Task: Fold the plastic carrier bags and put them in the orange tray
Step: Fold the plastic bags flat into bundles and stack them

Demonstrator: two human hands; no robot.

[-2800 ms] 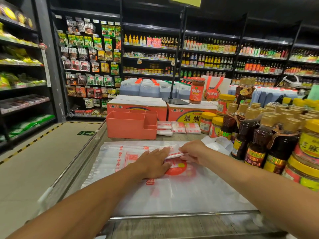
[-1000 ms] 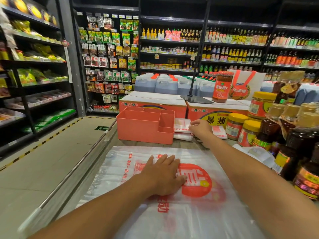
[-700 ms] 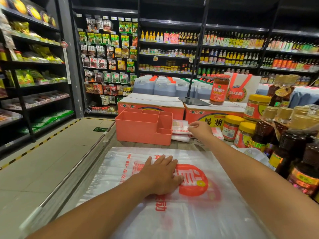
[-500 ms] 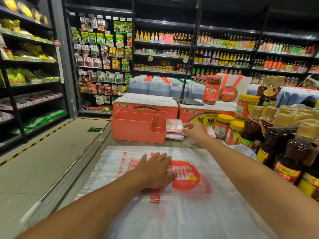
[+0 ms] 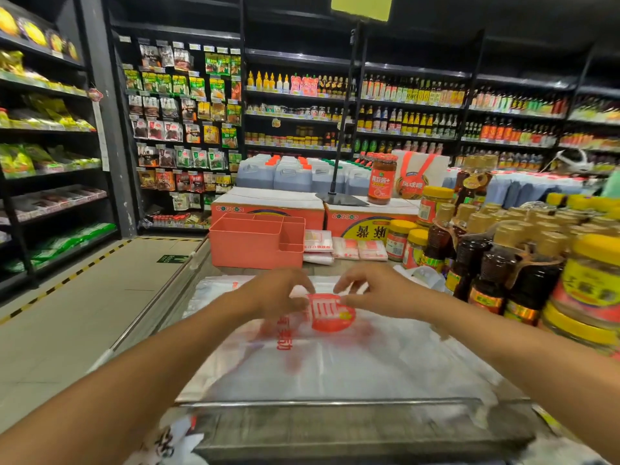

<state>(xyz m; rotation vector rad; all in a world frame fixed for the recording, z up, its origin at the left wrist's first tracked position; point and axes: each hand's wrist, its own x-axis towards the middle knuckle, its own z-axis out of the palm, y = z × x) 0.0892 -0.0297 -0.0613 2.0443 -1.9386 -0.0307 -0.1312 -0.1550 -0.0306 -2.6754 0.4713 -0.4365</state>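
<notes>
Spread flat on the near side of the bench (image 5: 335, 431): the white plastic carrier bag (image 5: 369, 364) with red print, apart from the orange tray (image 5: 255, 245) behind it. Poised at the bag's far edge, by the red roundel: left hand (image 5: 278, 295) and right hand (image 5: 379, 290), fingers bent toward the plastic but blurred, so cannot tell whether pinching or free. Just right of the tray: folded bags (image 5: 345, 248), then jars (image 5: 402, 239).

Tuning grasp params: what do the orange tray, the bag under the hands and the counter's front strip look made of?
Orange tray: moulded plastic, matte; uniform colour, thin divider walls.
Carrier bag: thin translucent plastic film, glossy; soft wrinkles, sheen, red print.
Front strip: likely metal, polished; a bright line highlight runs along it, though the frame is blurred there.
</notes>
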